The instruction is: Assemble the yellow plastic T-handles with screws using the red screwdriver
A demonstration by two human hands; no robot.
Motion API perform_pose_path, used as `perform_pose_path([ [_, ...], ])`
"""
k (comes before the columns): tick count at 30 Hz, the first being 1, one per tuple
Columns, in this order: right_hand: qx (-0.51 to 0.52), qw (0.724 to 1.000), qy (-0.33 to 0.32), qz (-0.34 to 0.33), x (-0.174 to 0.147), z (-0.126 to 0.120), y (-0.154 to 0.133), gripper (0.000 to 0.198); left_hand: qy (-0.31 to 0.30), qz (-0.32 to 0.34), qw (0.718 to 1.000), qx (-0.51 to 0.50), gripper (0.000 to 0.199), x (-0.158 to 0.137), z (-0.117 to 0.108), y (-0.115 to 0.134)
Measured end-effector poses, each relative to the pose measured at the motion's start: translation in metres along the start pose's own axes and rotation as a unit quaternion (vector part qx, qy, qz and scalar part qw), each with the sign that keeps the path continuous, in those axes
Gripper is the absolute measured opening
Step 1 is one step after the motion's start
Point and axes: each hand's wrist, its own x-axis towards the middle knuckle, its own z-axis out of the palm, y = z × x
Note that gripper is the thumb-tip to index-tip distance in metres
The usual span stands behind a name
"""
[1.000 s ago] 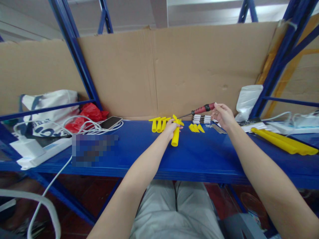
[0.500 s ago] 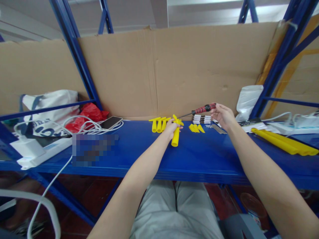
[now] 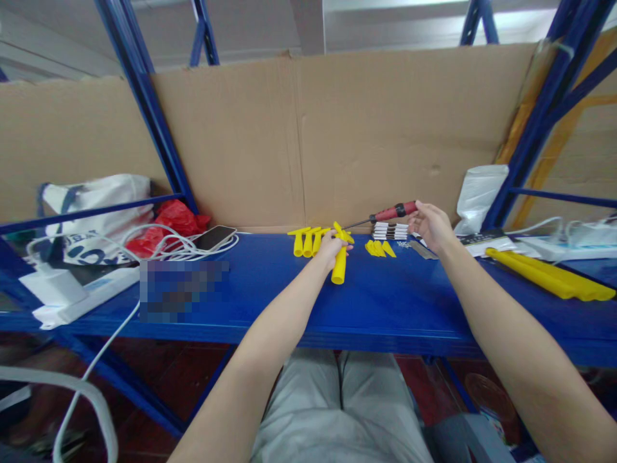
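Observation:
My left hand (image 3: 330,249) is closed round a yellow scraper with a tubular handle (image 3: 339,267), whose round end points toward me. My right hand (image 3: 432,224) pinches the end of a red and black screwdriver (image 3: 393,211). Its shaft slants down to the left, and the tip meets the head of the yellow piece; the exact contact is too small to make out. Left of my left hand lie several similar yellow T-shaped pieces (image 3: 299,244) in a row. Small yellow wedge-shaped parts (image 3: 380,248) and a stack of white packets (image 3: 390,231) lie between my hands.
Small metal bits (image 3: 403,244) and a flat grey strip (image 3: 424,250) lie near my right hand. Long yellow tubes (image 3: 549,275) rest at the right. A phone (image 3: 216,238), white cables, a red bag (image 3: 178,218) and a power strip (image 3: 91,296) sit left. Cardboard (image 3: 376,135) stands behind.
The screwdriver's handle has turned a little about its length, its markings now looking different. My right fingers have shifted very slightly left. My left hand and the yellow piece stay put.

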Motion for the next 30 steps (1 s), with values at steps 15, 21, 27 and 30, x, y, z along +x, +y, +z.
perform_pose_path([
  [15,-0.017,0.999,-0.037,0.003,-0.0029,-0.0001,-0.0023,0.020,0.010,0.010,1.000,0.001,0.057,-0.0019,0.0010,-0.0003],
  [21,-0.006,0.999,-0.023,-0.024,-0.0024,-0.0003,-0.0005,0.027,0.010,0.010,1.000,0.006,0.053,-0.0007,0.0000,-0.0007],
  [27,-0.011,1.000,-0.005,-0.013,-0.0025,0.0017,-0.0003,0.034,0.008,0.015,1.000,0.016,0.054,-0.0007,0.0003,-0.0012],
  [30,-0.020,1.000,-0.005,-0.020,-0.0030,0.0019,0.0000,0.033,0.008,0.015,1.000,0.022,0.055,-0.0018,0.0010,-0.0007],
])
